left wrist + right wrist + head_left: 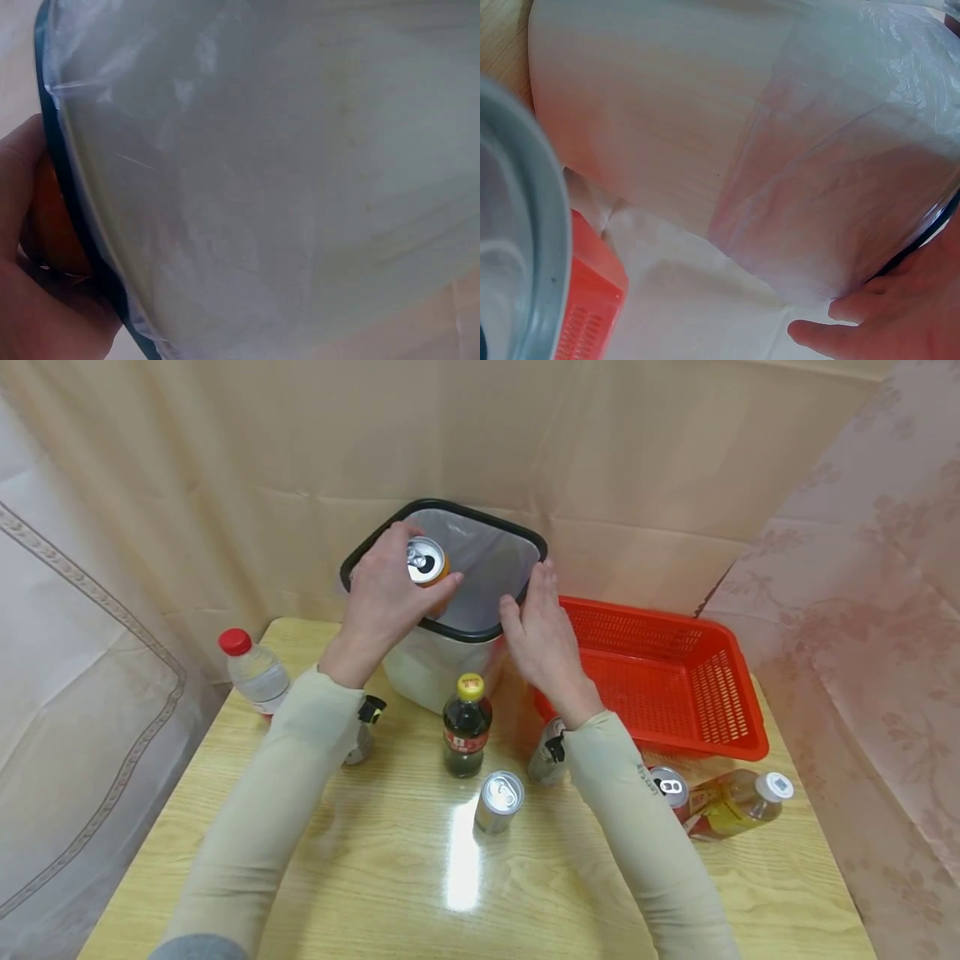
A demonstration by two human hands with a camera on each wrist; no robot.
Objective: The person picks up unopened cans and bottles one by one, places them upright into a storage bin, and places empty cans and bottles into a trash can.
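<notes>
A white waste bin (416, 668) with a black rim and a clear plastic liner stands at the back of the table. Over the bin's left front rim, my left hand (384, 593) grips an opened orange drink can (426, 562) between thumb and fingers. The left wrist view shows the can's orange side (56, 225) just beyond the rim. My right hand (546, 639) touches the bin's right rim with fingers extended, holding nothing; in the right wrist view its fingers (855, 307) lie by the liner and rim. The bin's bottom is hidden.
A red plastic basket (637, 685) is right of the bin. In front stand a yellow-capped cola bottle (465, 743) and a silver can (498, 806). Other cans are near both wrists. A red-capped bottle (258, 672) is left; a white-capped drink bottle (738, 806) lies right.
</notes>
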